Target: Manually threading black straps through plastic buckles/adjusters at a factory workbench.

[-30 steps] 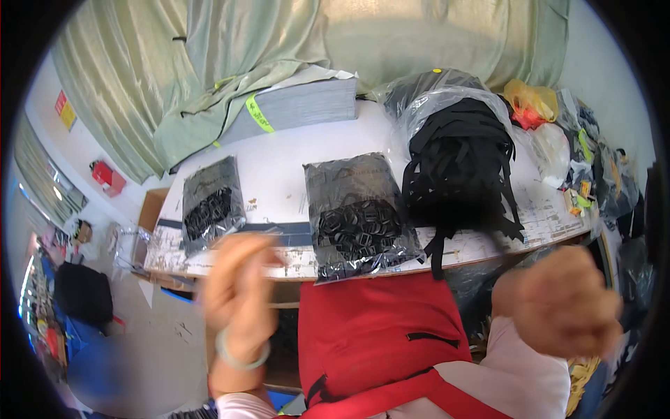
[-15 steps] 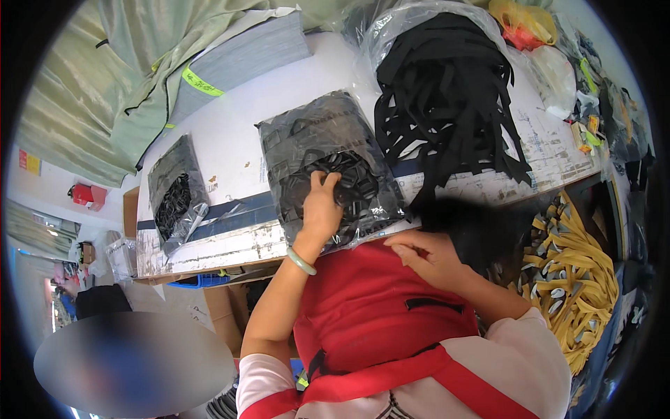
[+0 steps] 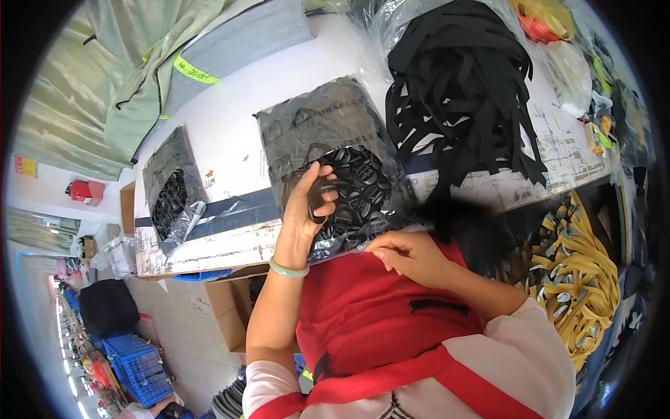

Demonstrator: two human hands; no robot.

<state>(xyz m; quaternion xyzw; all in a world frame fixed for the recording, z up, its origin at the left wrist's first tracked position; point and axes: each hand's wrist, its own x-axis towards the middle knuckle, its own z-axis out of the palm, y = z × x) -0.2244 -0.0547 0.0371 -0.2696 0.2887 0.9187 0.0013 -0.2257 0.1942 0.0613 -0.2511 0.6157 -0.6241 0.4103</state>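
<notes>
My left hand (image 3: pixel 310 204) reaches into a clear plastic bag (image 3: pixel 315 129) full of black plastic buckles (image 3: pixel 363 181) on the white table (image 3: pixel 223 133), and its fingers close around one black buckle (image 3: pixel 322 199). My right hand (image 3: pixel 408 255) rests at the table's near edge, fingers bent, pinching the bag's near edge beside a black strap end (image 3: pixel 447 209). A heap of black webbing straps (image 3: pixel 460 91) lies in a clear bag to the right of the buckle bag.
A second bag of black parts (image 3: pixel 171 195) sits at the table's left. Grey-green cloth (image 3: pixel 139 84) covers the back. Yellow and grey straps (image 3: pixel 579 279) pile up at the right. Cardboard boxes (image 3: pixel 223 314) and blue crates (image 3: pixel 143 370) stand on the floor at left.
My left hand has gone from raised in the air to down in the buckle bag and has closed on a buckle. My right hand dropped to the bag's near edge.
</notes>
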